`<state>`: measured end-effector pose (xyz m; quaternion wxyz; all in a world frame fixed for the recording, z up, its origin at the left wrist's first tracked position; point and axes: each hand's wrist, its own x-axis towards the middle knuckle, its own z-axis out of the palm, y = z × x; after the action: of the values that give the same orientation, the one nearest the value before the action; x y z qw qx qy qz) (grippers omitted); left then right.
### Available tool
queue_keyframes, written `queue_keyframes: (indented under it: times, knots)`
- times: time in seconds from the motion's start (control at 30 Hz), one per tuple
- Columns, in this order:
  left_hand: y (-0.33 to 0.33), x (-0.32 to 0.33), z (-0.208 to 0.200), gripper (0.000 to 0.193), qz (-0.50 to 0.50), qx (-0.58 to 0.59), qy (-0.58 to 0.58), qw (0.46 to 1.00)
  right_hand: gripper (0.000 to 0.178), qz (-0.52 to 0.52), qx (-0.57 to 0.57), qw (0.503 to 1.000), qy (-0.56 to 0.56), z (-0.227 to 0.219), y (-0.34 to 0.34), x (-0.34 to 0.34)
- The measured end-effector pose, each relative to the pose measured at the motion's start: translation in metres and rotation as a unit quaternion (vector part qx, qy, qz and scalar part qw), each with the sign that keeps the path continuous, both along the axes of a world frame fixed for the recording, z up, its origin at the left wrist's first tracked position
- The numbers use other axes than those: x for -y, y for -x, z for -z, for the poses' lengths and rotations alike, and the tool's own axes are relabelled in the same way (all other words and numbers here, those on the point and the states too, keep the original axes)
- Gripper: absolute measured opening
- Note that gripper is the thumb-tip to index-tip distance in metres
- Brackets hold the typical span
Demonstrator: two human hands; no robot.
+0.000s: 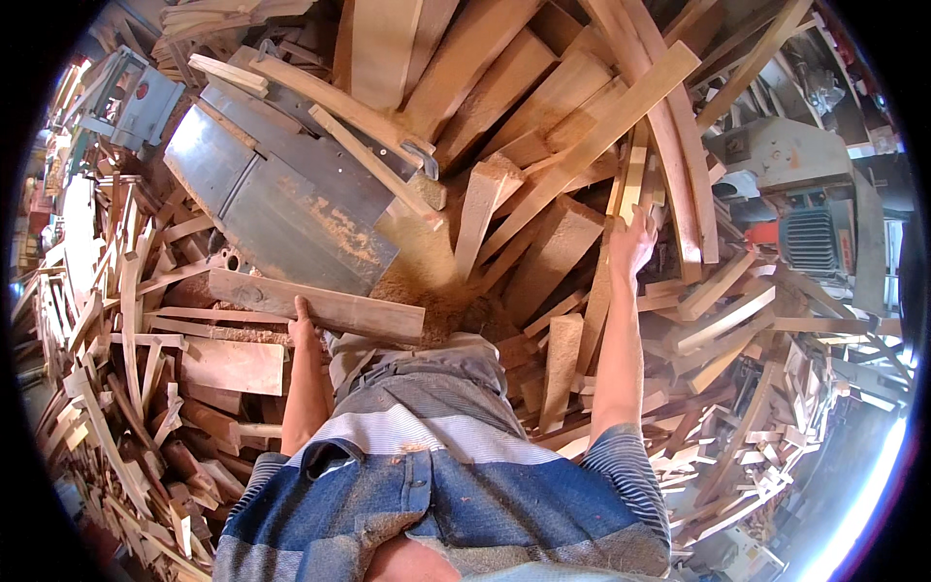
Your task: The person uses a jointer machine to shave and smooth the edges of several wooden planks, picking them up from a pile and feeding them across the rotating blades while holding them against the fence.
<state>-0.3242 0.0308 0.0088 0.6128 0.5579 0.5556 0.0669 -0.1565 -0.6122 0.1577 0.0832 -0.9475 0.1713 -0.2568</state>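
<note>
My left hand (303, 328) grips a wooden board (349, 308) near its middle, with the thumb over its upper side. The board lies crosswise in front of my waist, at the near edge of a grey metal machine table (281, 199). My right arm stretches forward, and my right hand (632, 242) is closed round a narrow, light wooden strip (635, 170) among the stacked timber. Part of its fingers is hidden. Beside it, a long plank (592, 145) lies slanted across thick wooden beams (558, 242).
Sawdust (422, 252) heaps beside the table, under a metal bracket (419, 155) and thin wood strips (373, 160). A machine with a blue-green motor (810, 238) stands at right. A grey machine box (145, 105) is far left. Loose offcuts (233, 364) surround me.
</note>
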Motion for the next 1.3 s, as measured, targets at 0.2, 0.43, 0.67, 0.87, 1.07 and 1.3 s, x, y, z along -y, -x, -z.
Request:
queue_keyframes:
  times: [0.2, 0.43, 0.67, 0.87, 1.07, 1.3]
  knots:
    - [0.002, -0.001, -0.006, 0.083, -0.012, -0.020, 0.000, 1.000, 0.035, 0.027, -0.163, 0.975, 0.151, -0.023, -0.029, -0.029]
    - [-0.008, 0.006, -0.015, 0.079, 0.007, -0.043, 0.017, 0.999, 0.023, -0.005, -0.205, 0.965, 0.162, -0.002, -0.041, -0.005]
    - [-0.001, 0.015, -0.027, 0.080, -0.003, -0.003, 0.074, 0.997, 0.027, 0.025, -0.236, 0.968, 0.084, -0.012, -0.046, -0.017]
    - [0.004, -0.005, -0.001, 0.096, 0.057, 0.009, 0.055, 0.997, 0.030, 0.028, -0.277, 0.956, 0.091, -0.010, -0.042, -0.010]
    - [-0.005, -0.009, 0.003, 0.080, 0.023, -0.037, 0.040, 0.998, 0.014, -0.002, -0.238, 0.960, 0.149, 0.006, -0.027, -0.013]
    - [-0.003, -0.037, 0.032, 0.074, 0.030, -0.082, 0.047, 0.995, 0.014, -0.089, -0.076, 0.993, 0.006, 0.021, 0.020, -0.039]
